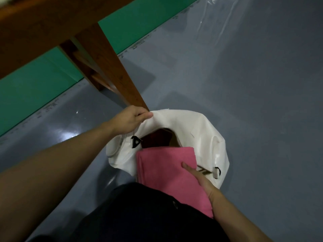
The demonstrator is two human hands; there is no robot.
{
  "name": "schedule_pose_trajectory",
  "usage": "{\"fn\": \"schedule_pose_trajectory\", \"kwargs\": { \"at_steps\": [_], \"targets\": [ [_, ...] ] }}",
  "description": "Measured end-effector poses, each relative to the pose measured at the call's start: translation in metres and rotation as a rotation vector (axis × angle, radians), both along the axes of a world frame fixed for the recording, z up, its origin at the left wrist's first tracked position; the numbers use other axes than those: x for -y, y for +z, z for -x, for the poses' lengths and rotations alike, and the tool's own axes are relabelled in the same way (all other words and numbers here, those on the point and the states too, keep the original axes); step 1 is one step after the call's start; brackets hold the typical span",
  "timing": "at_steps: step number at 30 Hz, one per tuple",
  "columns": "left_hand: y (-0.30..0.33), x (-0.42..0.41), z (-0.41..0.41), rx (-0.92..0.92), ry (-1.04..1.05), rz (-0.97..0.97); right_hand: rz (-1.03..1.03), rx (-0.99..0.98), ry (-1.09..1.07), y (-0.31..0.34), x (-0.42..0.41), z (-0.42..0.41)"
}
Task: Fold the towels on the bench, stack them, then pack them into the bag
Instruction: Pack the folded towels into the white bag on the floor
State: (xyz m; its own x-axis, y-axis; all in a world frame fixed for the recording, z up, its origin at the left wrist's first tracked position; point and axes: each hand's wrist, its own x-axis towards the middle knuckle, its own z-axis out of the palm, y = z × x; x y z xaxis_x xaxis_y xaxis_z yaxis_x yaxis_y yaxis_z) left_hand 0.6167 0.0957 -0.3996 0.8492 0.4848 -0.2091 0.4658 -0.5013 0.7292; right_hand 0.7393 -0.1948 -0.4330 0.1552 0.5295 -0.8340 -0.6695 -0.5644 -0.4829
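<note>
now, head view only: left hand (pixel 130 119) pinching the far rim of the white bag (pixel 195 130), thumb clamped over the fabric, holding the mouth open beside the wooden bench leg (pixel 111 67). right hand (pixel 199 180) lying flat along the folded pink towel (pixel 167 173), fingers straight and together, thumb out of sight. towel's long axis running from the lap toward the bag mouth, leading edge already at the opening, something dark red (pixel 157 137) inside. probably packing under way; next push goes forward and down, away from the body, right hand nearer.
</note>
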Motion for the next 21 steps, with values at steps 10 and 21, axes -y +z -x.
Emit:
{"fn": "schedule_pose_trajectory", "kwargs": {
  "at_steps": [10,21],
  "targets": [
    [0.022,-0.006,0.010,-0.087,-0.064,0.073,0.023,0.217,-0.283,0.026,-0.033,-0.005],
    [0.003,0.027,0.014,-0.163,0.480,-0.137,-0.043,0.071,-0.453,0.010,-0.085,0.006]
  ]
}}
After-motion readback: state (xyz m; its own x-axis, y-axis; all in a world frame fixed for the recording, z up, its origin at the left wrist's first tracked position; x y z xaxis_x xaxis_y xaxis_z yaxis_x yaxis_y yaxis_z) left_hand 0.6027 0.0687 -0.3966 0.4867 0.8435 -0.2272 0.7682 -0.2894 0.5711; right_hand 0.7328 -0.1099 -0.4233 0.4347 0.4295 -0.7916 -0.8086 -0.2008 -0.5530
